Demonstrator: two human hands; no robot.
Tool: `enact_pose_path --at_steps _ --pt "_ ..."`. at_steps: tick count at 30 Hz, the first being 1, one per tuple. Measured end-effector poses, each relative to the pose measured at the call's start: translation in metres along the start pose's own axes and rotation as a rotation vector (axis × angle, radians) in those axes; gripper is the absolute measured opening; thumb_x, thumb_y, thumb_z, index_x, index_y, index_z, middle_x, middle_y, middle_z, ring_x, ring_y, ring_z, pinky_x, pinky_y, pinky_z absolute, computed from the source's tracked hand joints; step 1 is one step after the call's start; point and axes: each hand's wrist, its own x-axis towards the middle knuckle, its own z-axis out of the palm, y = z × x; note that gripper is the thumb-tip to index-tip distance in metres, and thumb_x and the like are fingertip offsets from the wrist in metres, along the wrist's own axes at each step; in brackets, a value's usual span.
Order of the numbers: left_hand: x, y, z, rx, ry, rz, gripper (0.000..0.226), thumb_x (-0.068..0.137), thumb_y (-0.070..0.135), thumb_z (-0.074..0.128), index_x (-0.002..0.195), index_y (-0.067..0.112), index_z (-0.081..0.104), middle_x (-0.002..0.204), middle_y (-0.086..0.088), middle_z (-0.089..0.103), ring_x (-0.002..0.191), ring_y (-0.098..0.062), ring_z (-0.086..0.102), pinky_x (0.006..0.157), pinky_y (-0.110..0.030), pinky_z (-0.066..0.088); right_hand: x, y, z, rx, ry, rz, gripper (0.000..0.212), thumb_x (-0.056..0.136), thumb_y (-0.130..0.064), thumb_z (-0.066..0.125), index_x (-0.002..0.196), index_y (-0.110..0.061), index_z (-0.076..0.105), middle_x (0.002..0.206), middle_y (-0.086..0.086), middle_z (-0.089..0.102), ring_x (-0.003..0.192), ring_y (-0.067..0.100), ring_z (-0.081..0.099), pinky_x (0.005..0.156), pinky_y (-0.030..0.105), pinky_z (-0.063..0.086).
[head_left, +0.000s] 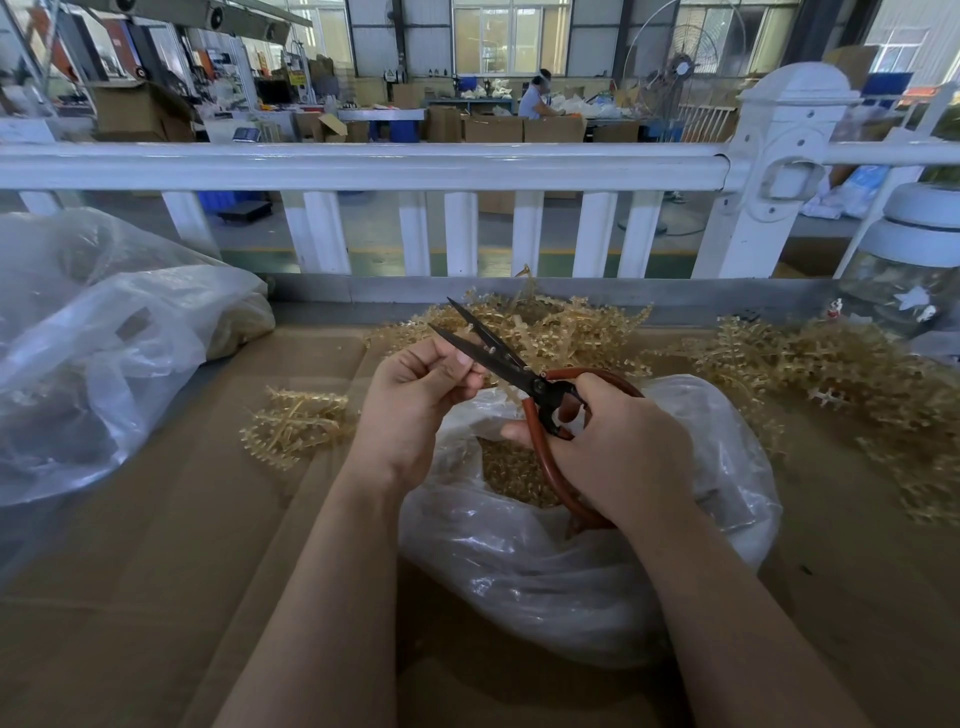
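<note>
My right hand (618, 447) grips the red loop handles of a pair of black-bladed scissors (498, 353), whose blades stand apart and point up to the left. My left hand (415, 400) has its fingers curled and pinches a small tan plastic piece right at the blades; the piece is mostly hidden by the fingers. Both hands hover over an open clear plastic bag (582, 561) holding several small tan cut pieces (511, 475).
Tan plastic sprue strips lie in a pile behind the hands (561, 327), at the right (841, 374) and in a small heap at the left (298, 423). A large clear bag (104, 338) sits at left. Cardboard (156, 545) covers the table; a white railing (363, 166) runs behind.
</note>
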Motion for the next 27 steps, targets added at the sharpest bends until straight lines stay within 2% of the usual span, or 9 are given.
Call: enact_pose_path --at_steps 4,11,16,20,27 --pt "0.0002 -0.0015 -0.0016 0.015 0.0 -0.001 0.014 0.094 0.001 0.053 0.087 0.002 0.065 0.067 -0.001 0.061 0.066 -0.011 0.053 0.071 -0.023 0.046 0.0003 -0.0016 -0.001 -0.028 0.02 0.001 0.064 0.071 -0.094 0.037 0.066 -0.031 0.046 0.053 -0.025 0.032 0.05 -0.011 0.032 0.046 0.012 0.021" --pt "-0.001 0.0016 -0.0013 -0.012 -0.002 -0.001 0.012 0.084 0.013 0.061 0.084 0.001 0.06 0.068 -0.001 0.062 0.068 -0.012 0.054 0.074 -0.024 0.047 0.0002 -0.0042 -0.0018 0.001 0.05 -0.004 0.061 0.07 -0.092 0.039 0.065 -0.031 0.046 0.052 -0.028 0.026 0.048 -0.014 0.028 0.046 0.01 0.016" --pt "-0.0022 0.0026 0.0008 0.12 -0.008 0.028 0.007 0.093 0.001 0.056 0.09 0.0 0.062 0.071 -0.001 0.063 0.07 -0.013 0.054 0.078 -0.029 0.046 -0.0005 -0.0002 0.0008 0.027 0.036 -0.012 0.066 0.071 -0.093 0.035 0.066 -0.029 0.047 0.053 -0.024 0.034 0.051 -0.011 0.034 0.046 0.014 0.024" --pt "-0.0036 0.0054 0.0048 0.198 -0.024 0.049 0.019 0.095 -0.007 0.05 0.082 0.005 0.057 0.07 0.002 0.062 0.069 -0.009 0.056 0.074 -0.024 0.049 -0.0005 0.0007 0.0019 0.039 0.014 -0.015 0.064 0.069 -0.094 0.033 0.067 -0.031 0.044 0.054 -0.025 0.036 0.052 -0.01 0.036 0.047 0.014 0.027" --pt "-0.0045 0.0071 0.0078 0.174 -0.001 0.05 0.016 0.098 -0.002 0.045 0.095 -0.005 0.06 0.079 -0.013 0.061 0.072 -0.019 0.055 0.075 -0.031 0.046 0.0002 0.0036 0.0034 0.058 -0.021 -0.006 0.067 0.067 -0.096 0.03 0.067 -0.031 0.047 0.056 -0.022 0.044 0.054 -0.006 0.043 0.049 0.016 0.034"
